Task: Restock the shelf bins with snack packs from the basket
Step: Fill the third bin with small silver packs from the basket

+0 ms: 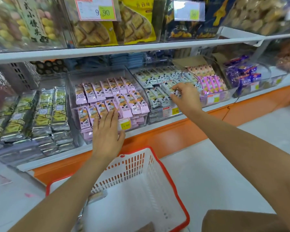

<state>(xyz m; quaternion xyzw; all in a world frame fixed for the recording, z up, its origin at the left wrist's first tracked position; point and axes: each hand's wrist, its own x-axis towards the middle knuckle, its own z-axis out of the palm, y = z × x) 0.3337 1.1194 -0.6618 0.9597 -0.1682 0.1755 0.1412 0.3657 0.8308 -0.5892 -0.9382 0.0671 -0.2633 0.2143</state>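
- Hands reach from below to a lower store shelf with an orange front edge, lined with clear plastic bins.
- Left hand lies flat, fingers straight and together, with its fingertips on the front row of pink snack packs; it grasps nothing.
- Pink snack packs fill the middle bin in leaning rows, and a yellow price tag sits on the bin's front wall just beside the left hand.
- Right hand is over the next bin to the right, its thumb and curled fingers pinching one white snack pack above the other white packs stacked there.
- Basket, white with slotted walls and a red rim, stands low between the two forearms, in front of the shelf.
- Wrapped packs lie in the basket's near-left corner, partly hidden by the left forearm and too blurred to tell their kind.
- Silver-green packs fill the bin left of the pink ones.
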